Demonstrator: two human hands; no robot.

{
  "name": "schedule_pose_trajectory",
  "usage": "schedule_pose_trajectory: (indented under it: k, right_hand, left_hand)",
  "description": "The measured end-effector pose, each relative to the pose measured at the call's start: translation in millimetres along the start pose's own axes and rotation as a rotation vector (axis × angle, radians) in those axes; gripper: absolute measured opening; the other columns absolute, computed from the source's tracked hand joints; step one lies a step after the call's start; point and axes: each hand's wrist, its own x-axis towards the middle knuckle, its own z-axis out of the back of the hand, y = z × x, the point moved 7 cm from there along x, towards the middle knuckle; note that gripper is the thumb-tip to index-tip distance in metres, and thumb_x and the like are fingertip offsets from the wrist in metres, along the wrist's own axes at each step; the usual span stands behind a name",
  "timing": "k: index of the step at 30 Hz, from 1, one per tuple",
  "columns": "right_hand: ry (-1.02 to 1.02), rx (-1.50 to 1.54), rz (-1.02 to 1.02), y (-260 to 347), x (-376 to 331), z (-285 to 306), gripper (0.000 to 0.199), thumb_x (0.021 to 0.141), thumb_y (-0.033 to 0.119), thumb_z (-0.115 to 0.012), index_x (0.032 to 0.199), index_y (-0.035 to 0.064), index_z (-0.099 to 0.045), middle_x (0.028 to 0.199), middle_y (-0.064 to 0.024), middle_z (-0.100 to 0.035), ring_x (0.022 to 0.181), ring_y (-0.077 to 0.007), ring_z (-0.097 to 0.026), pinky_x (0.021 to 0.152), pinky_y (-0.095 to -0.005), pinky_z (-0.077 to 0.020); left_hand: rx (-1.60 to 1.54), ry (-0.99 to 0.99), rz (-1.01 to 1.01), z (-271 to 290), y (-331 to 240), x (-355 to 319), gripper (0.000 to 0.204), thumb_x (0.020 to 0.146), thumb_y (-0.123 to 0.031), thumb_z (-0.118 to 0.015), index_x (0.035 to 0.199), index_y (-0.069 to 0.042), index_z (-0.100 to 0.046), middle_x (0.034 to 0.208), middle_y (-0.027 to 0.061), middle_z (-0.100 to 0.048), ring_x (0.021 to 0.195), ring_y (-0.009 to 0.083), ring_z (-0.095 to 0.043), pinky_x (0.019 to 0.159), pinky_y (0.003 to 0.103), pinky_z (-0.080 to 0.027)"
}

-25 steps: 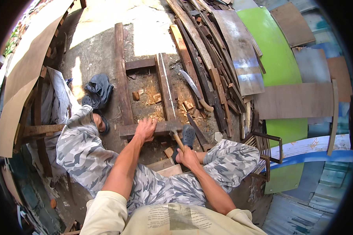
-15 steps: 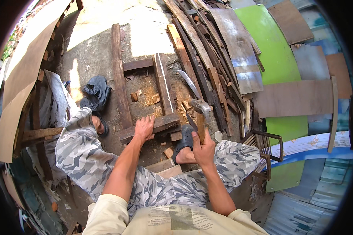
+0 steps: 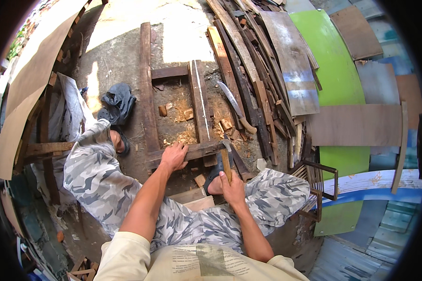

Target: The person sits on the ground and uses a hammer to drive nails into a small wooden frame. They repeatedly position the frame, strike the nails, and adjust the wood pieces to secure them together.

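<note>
My left hand (image 3: 174, 156) is closed over the top of a dark wooden crosspiece (image 3: 199, 150), which lies across the near ends of two long beams. My right hand (image 3: 232, 186) grips the wooden handle of a hammer (image 3: 226, 161). The hammer's metal head is at the right end of the crosspiece; whether it touches the wood I cannot tell. The left long beam (image 3: 146, 84) and the right beam (image 3: 199, 100), marked with a white line, are joined farther off by a short crossbar (image 3: 169, 72).
A machete (image 3: 230, 99) with a wooden handle lies right of the frame, among wood chips (image 3: 227, 123). Long planks (image 3: 248, 61) are piled beyond it. A dark slatted rack (image 3: 320, 182) stands by my right knee. A black plastic bag (image 3: 118, 100) lies near my left foot.
The hammer has swung down and left to the crosspiece's right end, uncovering the machete's handle. My left hand stays on the crosspiece. The view has shifted slightly.
</note>
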Motion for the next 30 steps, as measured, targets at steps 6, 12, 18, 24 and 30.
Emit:
schedule_pose_trajectory:
  k: [6,12,18,24,30]
  right_hand:
    - [-0.123,0.137,0.217,70,10,38,0.035,0.098,0.036,-0.059,0.098,0.0013,-0.057,0.075,-0.0235,-0.064,0.074,-0.0463,-0.064,0.063,-0.0476,-0.0482]
    - [-0.058,0.07,0.246,10,20,-15,0.032,0.098,0.032,-0.058,0.1,0.0002,-0.054,0.078,-0.0292,-0.065,0.079,-0.0515,-0.063,0.065,-0.0553,-0.0477]
    - [0.166,-0.194,0.021,1,16,-17,0.035,0.097,0.034,-0.058,0.098,-0.0008,-0.055,0.081,-0.0326,-0.064,0.083,-0.0538,-0.061,0.07,-0.0574,-0.0469]
    - [-0.127,0.173,0.215,68,17,25,0.03,0.098,0.03,-0.06,0.095,0.0007,-0.056,0.077,-0.0242,-0.064,0.076,-0.0464,-0.065,0.061,-0.046,-0.0485]
    - [0.177,-0.321,-0.045,-40,29,-28,0.039,0.097,0.036,-0.059,0.098,-0.0023,-0.058,0.088,-0.0313,-0.065,0.086,-0.0517,-0.062,0.073,-0.0563,-0.0469]
  left_hand:
    - [-0.036,0.118,0.073,-12,4,0,0.052,0.074,-0.031,-0.077,0.11,-0.004,-0.051,0.112,0.015,-0.063,0.111,0.0314,-0.062,0.082,0.043,-0.055]
    - [-0.042,0.086,0.024,-19,-2,2,0.051,0.074,-0.028,-0.077,0.11,-0.003,-0.051,0.118,0.017,-0.062,0.109,0.0329,-0.064,0.082,0.043,-0.056]
    - [0.017,0.035,-0.003,-26,-6,-6,0.06,0.073,-0.022,-0.076,0.124,0.001,-0.052,0.119,0.0179,-0.062,0.109,0.0368,-0.064,0.086,0.039,-0.057]
    - [0.023,0.018,0.018,-23,0,-3,0.061,0.07,-0.026,-0.081,0.117,0.0,-0.052,0.125,0.0169,-0.06,0.114,0.032,-0.062,0.086,0.04,-0.056]
    - [0.039,0.078,0.028,-18,-10,6,0.059,0.071,-0.028,-0.081,0.115,-0.001,-0.052,0.121,0.0163,-0.062,0.112,0.0318,-0.063,0.085,0.04,-0.056]
